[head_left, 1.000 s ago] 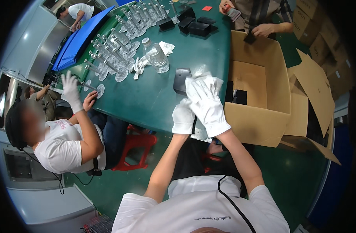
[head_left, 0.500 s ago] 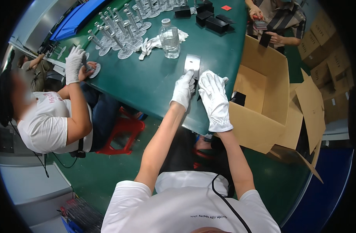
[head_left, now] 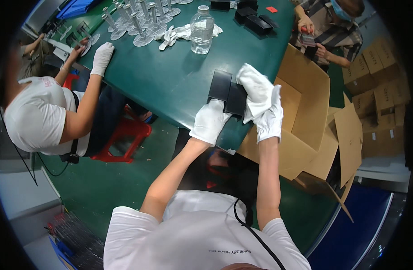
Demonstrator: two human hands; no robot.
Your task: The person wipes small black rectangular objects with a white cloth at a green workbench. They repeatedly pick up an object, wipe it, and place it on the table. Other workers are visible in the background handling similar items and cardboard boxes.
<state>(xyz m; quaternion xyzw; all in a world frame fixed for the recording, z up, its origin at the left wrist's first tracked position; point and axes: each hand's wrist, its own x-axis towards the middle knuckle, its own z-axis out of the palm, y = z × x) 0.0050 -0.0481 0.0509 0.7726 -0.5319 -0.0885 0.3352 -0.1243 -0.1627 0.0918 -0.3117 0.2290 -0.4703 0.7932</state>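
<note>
My left hand (head_left: 210,120), in a white glove, is closed on the near end of a black angular piece (head_left: 220,85) at the table's near corner. Its two dark faces are turned up, and its lower edge is hidden by my fingers. Beside it, my gloved right hand (head_left: 268,118) grips a bunched white cloth (head_left: 255,87), which lies against the right side of the black piece. My right fingertips are partly covered by the cloth.
A clear bottle (head_left: 202,31) stands on the green table (head_left: 157,81) beside white gloves (head_left: 170,38). Metal posts on round bases (head_left: 143,39) and black pieces (head_left: 259,24) lie farther back. An open carton (head_left: 301,148) is at right. Co-workers sit left and far right.
The piece in my left hand has turned from its silvery face to its black faces. My right hand has lifted slightly with the cloth. The view has shifted, and the left co-worker's hand has lowered.
</note>
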